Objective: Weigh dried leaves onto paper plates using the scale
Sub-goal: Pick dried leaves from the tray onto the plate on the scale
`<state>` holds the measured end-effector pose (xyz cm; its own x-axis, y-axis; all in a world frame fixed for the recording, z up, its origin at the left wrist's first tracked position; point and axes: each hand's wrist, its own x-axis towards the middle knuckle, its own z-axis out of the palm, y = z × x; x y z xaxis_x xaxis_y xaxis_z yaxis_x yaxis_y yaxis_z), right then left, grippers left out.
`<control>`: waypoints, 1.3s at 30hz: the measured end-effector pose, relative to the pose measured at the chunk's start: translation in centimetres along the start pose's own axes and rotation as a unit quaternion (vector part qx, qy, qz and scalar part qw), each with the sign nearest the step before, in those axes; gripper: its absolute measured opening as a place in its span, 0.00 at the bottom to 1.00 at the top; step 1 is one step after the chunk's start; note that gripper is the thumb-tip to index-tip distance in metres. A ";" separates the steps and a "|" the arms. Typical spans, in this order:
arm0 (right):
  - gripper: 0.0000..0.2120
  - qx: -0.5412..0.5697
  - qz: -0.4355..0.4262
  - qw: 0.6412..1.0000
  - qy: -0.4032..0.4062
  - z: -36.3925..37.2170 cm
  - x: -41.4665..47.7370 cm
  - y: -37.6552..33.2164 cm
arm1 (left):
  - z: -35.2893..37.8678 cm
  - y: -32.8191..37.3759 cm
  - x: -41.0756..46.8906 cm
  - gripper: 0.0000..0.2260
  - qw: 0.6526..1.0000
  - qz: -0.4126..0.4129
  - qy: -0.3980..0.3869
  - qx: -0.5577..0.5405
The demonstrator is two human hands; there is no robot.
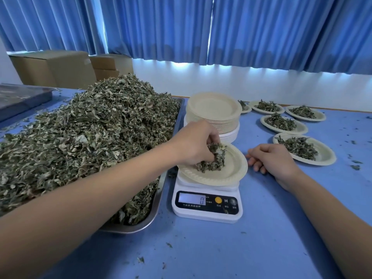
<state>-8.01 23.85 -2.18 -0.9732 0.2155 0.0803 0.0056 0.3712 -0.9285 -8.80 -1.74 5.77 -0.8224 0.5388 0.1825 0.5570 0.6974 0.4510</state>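
Person's left grip (195,143) is clamped on a clump of dried leaves (214,159), fingers curled round it, clump touching the paper plate (229,174) that sits on the scale (207,215). Scale display reads 0. Right grip (269,160) holds nothing: fingers loosely curled, resting on the blue bench (261,248) just right of the plate, fingertips by its rim; can't tell if they touch it. Bulk leaf pile (90,127) is heaped in a metal tray (156,210) left of the scale, left forearm reaching across it. Stack of empty plates (214,111) stands right behind the scale. Filled plates (325,156) lie on the bench to the right, well apart from the scale, each with a small mound of leaves. Loose leaf crumbs scattered over the bench. Cardboard boxes (52,67) and blue curtains (241,27) at the back.
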 end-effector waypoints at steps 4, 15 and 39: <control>0.12 0.002 0.000 1.000 -0.001 -0.1 0.1 0.0 | -1.1 -0.5 -0.1 0.16 1.000 0.009 -0.010 -0.017; 0.12 -0.008 -0.001 1.000 0.001 0.1 0.0 -0.1 | -8.6 -5.9 -2.3 0.05 0.994 -0.094 -0.035 0.048; 0.12 -0.009 -0.010 1.000 0.004 0.1 -0.2 -0.1 | -7.2 -6.5 -2.3 0.11 0.975 -0.130 -0.178 -0.033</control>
<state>-7.87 23.64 -2.12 -0.9714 0.2147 0.1010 -0.0091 0.3916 -0.9201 -11.37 -10.91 8.71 -0.8364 0.4851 -0.2551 0.3158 0.8070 0.4990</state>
